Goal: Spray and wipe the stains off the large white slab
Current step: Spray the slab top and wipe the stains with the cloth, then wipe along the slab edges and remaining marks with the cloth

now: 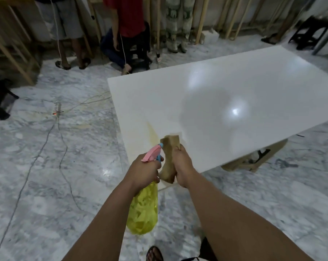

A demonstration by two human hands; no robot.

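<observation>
White and glossy, the large slab (234,102) lies flat on low tan supports (253,161) above a grey-veined marble floor (46,166). A yellowish stain (153,133) runs along the slab's near-left edge, close to the near corner.

The left hand (143,171) grips the neck of a spray bottle (143,210), fingers curled round it below the pink trigger head (151,153); the yellow translucent body hangs beneath the hand, over the floor. The blue nozzle tip points toward the stain, just short of the slab's near corner.

The right hand (182,166) is clenched round a tan folded cloth (170,147), held upright. The cloth's upper end stands over the slab's near corner, just right of the stain; whether it touches the surface cannot be determined. Both hands sit close together, side by side, at the slab's near corner.

Cables (61,147) trail across the floor to the left of the slab. Several people (129,25) stand or crouch beyond the slab's far-left corner, beside wooden frames (12,53).
</observation>
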